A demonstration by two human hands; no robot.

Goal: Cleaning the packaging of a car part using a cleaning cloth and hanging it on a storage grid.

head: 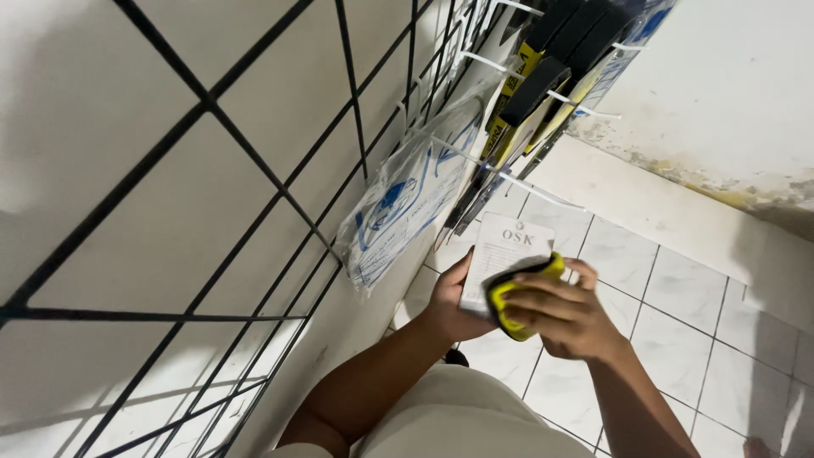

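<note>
The person's left hand (pixel 449 301) cupped a white card package (pixel 502 259) from behind, thumb along its left edge and palm under its lower end, so the card stood tilted just above the floor tiles (pixel 678 288). The right hand (pixel 564 315) lay over the card's lower right part, fingers (pixel 543 298) curled and pressed together around a yellow and black tool (pixel 513 297) that was fixed to the card's front. Only the tool's curved yellow rim and a dark band showed between the fingers; what kind of tool it was could not be told.

Just above the card, a black wire grid panel (pixel 254 161) stood flat against the white wall (pixel 102 102) and ran from the lower left edge of the view to the top. White hooks (pixel 585 110) jutted from the grid. On them hung a clear plastic bag with blue printing (pixel 407 203), near the card's upper left corner, and several black and yellow carded packages (pixel 530 97) higher up. A stained strip of wall (pixel 721 182) met the tiled floor on the right. The person's pale garment (pixel 458 420) filled the bottom edge.
</note>
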